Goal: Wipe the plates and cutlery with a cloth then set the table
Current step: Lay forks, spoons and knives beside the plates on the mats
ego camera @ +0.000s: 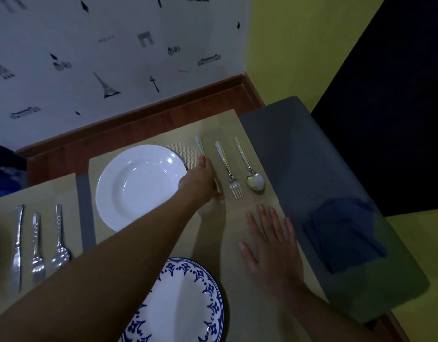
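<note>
My left hand (202, 180) reaches across to the far placemat and grips a table knife (200, 145) lying just right of the white plate (139, 186). Its handle sticks out beyond my fingers and its tip shows below my hand. To the knife's right lie a fork (229, 169) and a spoon (250, 166). My right hand (272, 245) rests flat, fingers spread, on the near placemat. A blue-patterned plate (183, 304) sits near me. The dark blue cloth (343, 233) lies folded on the grey surface at the right.
On the left placemat (52, 193) lie a second knife (18, 243), fork (36, 245) and spoon (60, 235). A grey strip (86, 211) shows between mats. The wooden table edge (139, 122) meets the patterned wall behind.
</note>
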